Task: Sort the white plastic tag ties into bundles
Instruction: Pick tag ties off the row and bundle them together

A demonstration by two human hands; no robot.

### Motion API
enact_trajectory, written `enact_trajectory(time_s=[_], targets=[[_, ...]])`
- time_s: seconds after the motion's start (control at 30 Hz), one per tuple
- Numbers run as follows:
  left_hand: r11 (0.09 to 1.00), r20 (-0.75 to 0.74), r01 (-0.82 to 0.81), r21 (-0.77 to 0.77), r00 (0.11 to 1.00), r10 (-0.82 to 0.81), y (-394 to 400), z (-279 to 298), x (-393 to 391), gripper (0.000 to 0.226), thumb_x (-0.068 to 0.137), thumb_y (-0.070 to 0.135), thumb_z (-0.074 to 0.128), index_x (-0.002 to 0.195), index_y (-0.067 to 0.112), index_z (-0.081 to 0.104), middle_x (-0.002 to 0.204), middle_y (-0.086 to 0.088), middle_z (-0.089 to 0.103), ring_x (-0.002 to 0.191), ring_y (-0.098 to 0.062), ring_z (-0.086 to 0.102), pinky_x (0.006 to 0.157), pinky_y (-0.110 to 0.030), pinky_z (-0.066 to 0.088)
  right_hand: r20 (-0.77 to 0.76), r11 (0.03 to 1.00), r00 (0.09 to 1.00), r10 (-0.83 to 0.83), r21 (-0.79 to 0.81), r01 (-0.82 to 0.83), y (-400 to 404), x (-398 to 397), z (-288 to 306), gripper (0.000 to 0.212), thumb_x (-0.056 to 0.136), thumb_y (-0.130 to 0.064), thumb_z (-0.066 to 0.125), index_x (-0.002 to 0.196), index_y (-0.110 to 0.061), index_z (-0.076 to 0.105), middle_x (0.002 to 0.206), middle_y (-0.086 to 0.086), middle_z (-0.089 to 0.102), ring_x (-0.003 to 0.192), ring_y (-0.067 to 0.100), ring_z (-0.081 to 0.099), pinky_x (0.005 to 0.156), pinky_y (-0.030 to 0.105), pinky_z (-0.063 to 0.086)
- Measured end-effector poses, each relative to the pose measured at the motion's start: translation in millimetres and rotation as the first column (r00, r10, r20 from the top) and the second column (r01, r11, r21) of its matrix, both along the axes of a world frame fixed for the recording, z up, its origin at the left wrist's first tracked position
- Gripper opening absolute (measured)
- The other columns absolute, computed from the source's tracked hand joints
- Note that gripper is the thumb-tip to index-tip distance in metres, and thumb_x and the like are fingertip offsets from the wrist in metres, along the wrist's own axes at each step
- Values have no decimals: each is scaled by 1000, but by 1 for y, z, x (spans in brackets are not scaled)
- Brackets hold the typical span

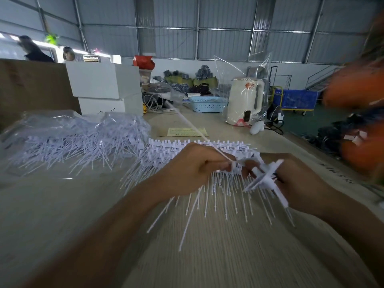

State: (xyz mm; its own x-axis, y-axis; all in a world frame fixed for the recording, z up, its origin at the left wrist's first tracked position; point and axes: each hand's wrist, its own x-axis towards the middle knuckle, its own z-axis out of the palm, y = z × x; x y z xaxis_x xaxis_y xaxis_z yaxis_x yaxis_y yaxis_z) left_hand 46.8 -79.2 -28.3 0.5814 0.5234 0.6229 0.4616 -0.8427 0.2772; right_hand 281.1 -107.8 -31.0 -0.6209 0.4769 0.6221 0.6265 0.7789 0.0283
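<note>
Pale wood-grain table (207,256), matt and streaked, under a corrugated metal shed wall.

Right hand (299,179): fingers curled round a small bundle (268,179) of white plastic tag ties, thin stiff strands with flat heads, long axis slanting from upper left down to lower right.

Left hand (193,169): pinches one long white tie (187,119) that runs up and away to the far left.

Beneath both hands: loose ties (207,194) in rows, tails toward the viewer.

Left, farther: ties heaped in clear plastic bags (72,138).

Beyond: white boxes (104,82), cream kettle (245,100), blue basket (207,103).
</note>
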Motion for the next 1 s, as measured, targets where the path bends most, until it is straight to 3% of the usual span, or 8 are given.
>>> enact_trajectory(time_s=[0.1, 0.17, 0.33, 0.47, 0.57, 0.7, 0.9, 1.0], targets=[[1000, -17, -2, -21, 1000, 2, 0, 4, -2, 23, 99, 15, 60, 115, 11, 75, 111, -1, 75, 94, -7, 70, 85, -27, 55, 32, 996, 999, -24, -84, 26, -6, -1, 12, 48, 77, -20, 43, 86, -67, 47, 60, -28, 45, 67, -16, 47, 42, 12, 25], [1000, -18, 4, -9, 1000, -4, 0, 6, -2, 25, 96, 18, 65, 118, 11, 74, 111, 0, 75, 95, -6, 67, 87, -27, 53, 45, 989, 997, -64, -128, 69, -6, -1, 15, 55, 79, -22, 45, 95, -74, 35, 69, -34, 31, 74, -20, 43, 50, 13, 25], [994, -128, -30, 108, 991, 43, 2, 5, -6, 28, 93, 20, 69, 121, 14, 73, 104, 0, 73, 96, -19, 64, 83, -41, 49, 76, 988, 987, -142, -46, 145, 7, 6, 4, 65, 82, -1, 66, 62, -54, 34, 56, -27, 30, 47, -8, 32, 41, 21, 31], [956, -206, -58, 286, 971, 120, 1, 8, -7, 28, 92, 19, 69, 120, 14, 72, 102, -2, 73, 95, -24, 63, 78, -45, 50, 91, 974, 970, -227, 16, 226, 8, 5, 3, 53, 81, 4, 70, 68, -36, 38, 64, -19, 33, 52, 11, 37, 45, 36, 41], [934, -264, -54, 354, 952, 155, -2, 10, -9, 29, 90, 18, 72, 120, 16, 73, 104, 0, 74, 96, -21, 63, 78, -43, 51, 112, 986, 981, -161, 60, 155, 5, 0, 4, 56, 72, 10, 71, 74, -35, 38, 63, -18, 36, 49, 13, 38, 38, 36, 40], [892, -337, -80, 444, 908, 249, -2, 15, -13, 35, 87, 21, 76, 122, 22, 72, 107, 2, 74, 101, -21, 64, 80, -43, 49, 133, 973, 967, -218, 103, 205, 5, -4, -1, 18, 68, 2, 64, 68, -16, 61, 59, 2, 60, 44, 26, 55, 39, 33, 43], [850, -399, -103, 517, 850, 345, -4, 18, -17, 38, 86, 19, 76, 123, 25, 71, 109, 1, 73, 105, -23, 63, 85, -39, 46, 145, 984, 974, -172, -16, 177, 6, -18, -10, 19, 75, -3, 55, 70, -18, 65, 61, 0, 64, 49, 17, 57, 49, 24, 34], [826, -407, -82, 557, 840, 358, -7, 20, -13, 41, 84, 16, 77, 123, 25, 70, 108, 1, 73, 102, -23, 64, 84, -39, 48, -115, 952, 993, -24, -306, -12, 8, -13, -12, 41, 87, -3, 55, 63, -36, 52, 54, -11, 52, 50, -2, 48, 51, 14, 35]])
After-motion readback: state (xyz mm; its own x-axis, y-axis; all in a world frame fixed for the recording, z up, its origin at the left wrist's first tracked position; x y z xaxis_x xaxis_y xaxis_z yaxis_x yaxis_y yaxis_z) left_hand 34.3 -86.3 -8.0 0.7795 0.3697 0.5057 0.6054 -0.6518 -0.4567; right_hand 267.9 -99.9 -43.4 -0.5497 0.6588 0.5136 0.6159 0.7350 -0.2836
